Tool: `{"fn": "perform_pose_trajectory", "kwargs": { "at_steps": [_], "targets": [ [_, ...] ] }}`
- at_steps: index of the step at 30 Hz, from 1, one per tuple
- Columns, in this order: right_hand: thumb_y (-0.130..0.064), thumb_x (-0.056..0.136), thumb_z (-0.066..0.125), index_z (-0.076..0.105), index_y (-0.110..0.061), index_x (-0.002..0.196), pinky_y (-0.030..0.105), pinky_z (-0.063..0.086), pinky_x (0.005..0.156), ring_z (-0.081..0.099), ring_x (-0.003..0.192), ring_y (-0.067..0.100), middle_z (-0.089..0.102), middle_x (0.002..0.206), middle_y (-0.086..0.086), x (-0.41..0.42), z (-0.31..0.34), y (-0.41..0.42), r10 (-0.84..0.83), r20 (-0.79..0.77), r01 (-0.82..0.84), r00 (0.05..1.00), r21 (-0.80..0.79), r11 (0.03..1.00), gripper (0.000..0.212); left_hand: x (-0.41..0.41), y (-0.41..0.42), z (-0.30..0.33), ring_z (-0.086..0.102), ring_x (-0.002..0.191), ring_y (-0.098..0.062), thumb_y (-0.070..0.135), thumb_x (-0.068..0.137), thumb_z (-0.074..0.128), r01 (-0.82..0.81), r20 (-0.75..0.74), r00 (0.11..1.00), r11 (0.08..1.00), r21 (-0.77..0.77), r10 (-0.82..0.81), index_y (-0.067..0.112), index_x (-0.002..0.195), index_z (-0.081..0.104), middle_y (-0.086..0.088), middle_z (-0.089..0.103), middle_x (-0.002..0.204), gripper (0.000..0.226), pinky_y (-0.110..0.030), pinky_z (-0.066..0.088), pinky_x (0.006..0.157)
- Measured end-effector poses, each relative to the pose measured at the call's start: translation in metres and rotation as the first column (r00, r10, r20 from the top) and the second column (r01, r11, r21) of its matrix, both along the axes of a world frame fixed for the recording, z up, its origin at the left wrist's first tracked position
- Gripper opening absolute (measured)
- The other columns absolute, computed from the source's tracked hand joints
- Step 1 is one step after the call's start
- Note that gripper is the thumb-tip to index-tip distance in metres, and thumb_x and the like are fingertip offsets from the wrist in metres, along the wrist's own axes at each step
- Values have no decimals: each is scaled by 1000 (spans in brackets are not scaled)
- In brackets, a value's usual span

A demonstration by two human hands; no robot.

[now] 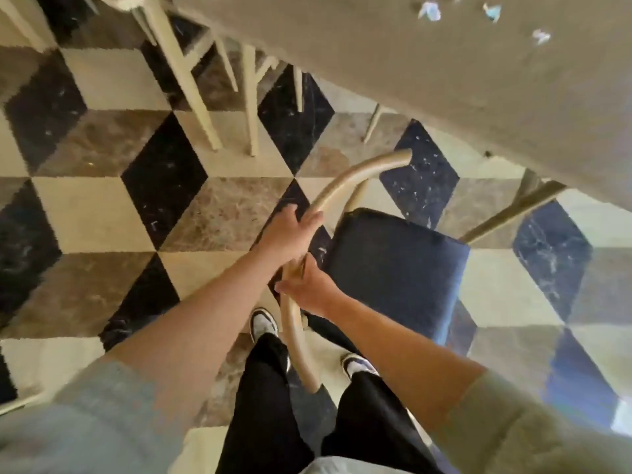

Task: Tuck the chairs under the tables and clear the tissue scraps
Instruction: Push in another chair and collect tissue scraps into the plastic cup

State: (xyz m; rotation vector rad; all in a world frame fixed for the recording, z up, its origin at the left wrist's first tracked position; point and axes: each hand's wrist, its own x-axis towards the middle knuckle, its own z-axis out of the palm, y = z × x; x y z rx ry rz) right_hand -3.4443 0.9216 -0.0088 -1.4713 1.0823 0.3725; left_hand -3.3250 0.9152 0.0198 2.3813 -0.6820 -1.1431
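Observation:
A chair with a dark blue seat and a curved tan backrest rail stands in front of me, its far end near the edge of a grey table. My left hand is closed around the upper part of the rail. My right hand grips the same rail just below it. Several small white-blue tissue scraps lie on the tabletop at the far right, another tissue scrap near them.
Pale legs of another chair stand at the upper left beside the table edge. The floor is a cube-pattern of black, cream and brown tiles. My feet in white-and-black shoes stand behind the held chair.

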Motion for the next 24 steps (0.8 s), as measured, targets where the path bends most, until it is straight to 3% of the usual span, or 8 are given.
{"fn": "perform_pose_trajectory", "kwargs": {
  "at_steps": [3, 5, 7, 9, 11, 13, 16, 24],
  "targets": [
    [-24, 89, 67, 14, -29, 156, 37, 53, 72, 63, 96, 25, 61, 115, 1, 17, -15, 32, -281, -109, 286, 953, 34, 958, 86, 17, -61, -23, 59, 75, -10, 70, 79, 62, 126, -113, 985, 991, -41, -130, 18, 126, 55, 0, 65, 103, 71, -25, 40, 55],
    [-21, 86, 65, 22, -36, 151, 40, 58, 75, 66, 91, 23, 65, 107, -3, 33, -20, 46, -461, -157, 458, 873, -61, 887, 80, 28, -93, -35, 57, 69, -10, 70, 74, 66, 190, -171, 967, 982, -11, -189, 20, 116, 54, 3, 60, 90, 66, -26, 37, 49],
    [-17, 84, 63, 29, -41, 147, 39, 60, 75, 67, 87, 19, 68, 104, -6, 44, -22, 49, -553, -162, 534, 817, -145, 833, 75, 35, -105, -44, 62, 80, -18, 60, 79, 68, 287, -184, 942, 958, 15, -280, 18, 122, 53, -1, 61, 98, 62, -31, 48, 60],
    [-13, 85, 63, 30, -45, 147, 31, 60, 67, 67, 85, 15, 67, 105, -6, 47, -21, 49, -586, -168, 566, 793, -156, 810, 77, 40, -108, -49, 63, 96, -27, 48, 86, 65, 405, -161, 903, 914, 20, -397, 14, 131, 52, -7, 62, 113, 58, -42, 57, 81],
    [-6, 83, 62, 32, -51, 145, 31, 62, 63, 68, 82, 14, 67, 101, -8, 44, -17, 48, -592, -163, 580, 790, -117, 806, 82, 43, -103, -51, 65, 96, -28, 43, 90, 61, 446, -153, 884, 895, -5, -441, 12, 130, 53, -9, 64, 112, 52, -45, 59, 84],
    [-2, 80, 61, 35, -52, 143, 34, 64, 64, 69, 79, 16, 66, 96, -10, 44, -15, 44, -586, -157, 575, 795, -112, 811, 84, 49, -102, -52, 66, 87, -24, 41, 91, 59, 453, -143, 881, 891, -26, -452, 11, 127, 55, -7, 65, 104, 47, -39, 59, 72],
    [-4, 76, 61, 36, -49, 144, 35, 63, 59, 70, 75, 18, 65, 95, -9, 48, -12, 39, -550, -157, 538, 820, -115, 835, 85, 62, -101, -53, 61, 73, -14, 41, 90, 59, 430, -123, 895, 903, -16, -429, 14, 121, 53, 1, 59, 89, 42, -27, 45, 52],
    [-10, 83, 67, 31, -51, 144, 42, 63, 72, 68, 83, 17, 67, 101, -6, 26, -7, -12, -143, -223, 92, 964, -226, 970, 82, 99, -101, -48, 57, 73, -15, 32, 86, 70, 69, -232, 971, 994, 80, -49, 18, 113, 46, 0, 58, 91, 38, -27, 45, 48]
  ]
}}
